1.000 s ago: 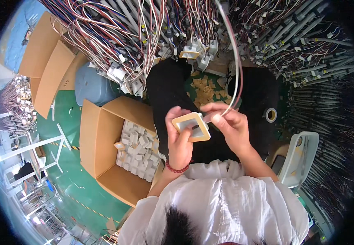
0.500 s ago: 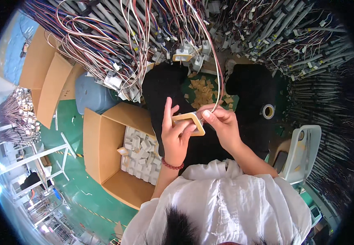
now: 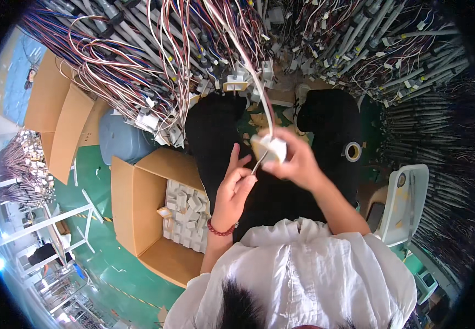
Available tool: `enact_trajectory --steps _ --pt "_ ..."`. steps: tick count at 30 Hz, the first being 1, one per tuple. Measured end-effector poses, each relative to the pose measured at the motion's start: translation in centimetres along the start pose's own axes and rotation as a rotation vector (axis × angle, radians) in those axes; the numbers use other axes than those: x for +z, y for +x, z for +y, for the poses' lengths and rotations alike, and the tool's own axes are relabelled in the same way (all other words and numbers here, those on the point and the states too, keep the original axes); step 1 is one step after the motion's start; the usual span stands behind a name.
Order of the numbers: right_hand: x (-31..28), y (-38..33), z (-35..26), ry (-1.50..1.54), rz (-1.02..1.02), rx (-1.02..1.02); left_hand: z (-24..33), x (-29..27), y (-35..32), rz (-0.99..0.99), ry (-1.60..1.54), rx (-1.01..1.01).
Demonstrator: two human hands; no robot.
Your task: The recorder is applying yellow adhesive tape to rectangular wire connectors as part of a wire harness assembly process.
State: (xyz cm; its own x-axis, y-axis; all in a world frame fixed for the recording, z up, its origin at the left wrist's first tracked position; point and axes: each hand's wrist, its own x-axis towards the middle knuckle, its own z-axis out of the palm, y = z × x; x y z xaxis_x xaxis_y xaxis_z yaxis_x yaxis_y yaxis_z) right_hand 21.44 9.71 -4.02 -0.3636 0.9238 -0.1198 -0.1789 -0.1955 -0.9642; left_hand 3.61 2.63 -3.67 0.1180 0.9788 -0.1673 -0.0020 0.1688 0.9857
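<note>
In front of my lap, my right hand (image 3: 302, 164) is closed around a small white plastic housing (image 3: 276, 148) with a tan edge; motion smears both slightly. A white and dark red wire bundle (image 3: 265, 101) runs from the housing up toward the hanging cables. Just to the left, my left hand (image 3: 229, 196) pinches a thin wire (image 3: 257, 164) between thumb and index finger, its other fingers raised. This wire leads to the housing. How it joins the housing is hidden.
Beside my left arm stands an open cardboard box (image 3: 125, 203) with several white housings (image 3: 185, 216). Thick cable bundles (image 3: 122, 49) hang ahead and to the right. A tape roll (image 3: 353, 152) rests on my right leg. A white plastic stool (image 3: 404, 203) stands at right.
My right hand has turned the housing, whose tan-edged frame faced up before, and now grips it. My left hand has let go of the frame and pinches the thin wire. The wire bundle has swung left.
</note>
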Motion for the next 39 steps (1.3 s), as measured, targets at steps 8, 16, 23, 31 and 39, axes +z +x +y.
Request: enact_trajectory --steps 8,16,23,31,39 --pt "-0.9 0.8 -2.9 -0.646 0.339 -0.491 0.6 1.4 -0.5 0.163 -0.301 -0.231" --pt "1.3 -0.7 0.2 0.031 -0.031 0.045 0.2 2.1 -0.5 0.184 -0.431 -0.259" --pt "1.8 -0.8 -0.1 0.090 -0.043 0.103 -0.1 1.8 -0.5 0.134 -0.633 -0.331" --pt "1.5 -0.7 0.3 0.165 -0.116 0.062 -0.2 1.8 -0.5 0.111 -0.701 -0.294" --pt "0.4 -0.1 -1.3 0.120 -0.057 0.180 -0.1 1.8 -0.8 0.222 -0.424 -0.201"
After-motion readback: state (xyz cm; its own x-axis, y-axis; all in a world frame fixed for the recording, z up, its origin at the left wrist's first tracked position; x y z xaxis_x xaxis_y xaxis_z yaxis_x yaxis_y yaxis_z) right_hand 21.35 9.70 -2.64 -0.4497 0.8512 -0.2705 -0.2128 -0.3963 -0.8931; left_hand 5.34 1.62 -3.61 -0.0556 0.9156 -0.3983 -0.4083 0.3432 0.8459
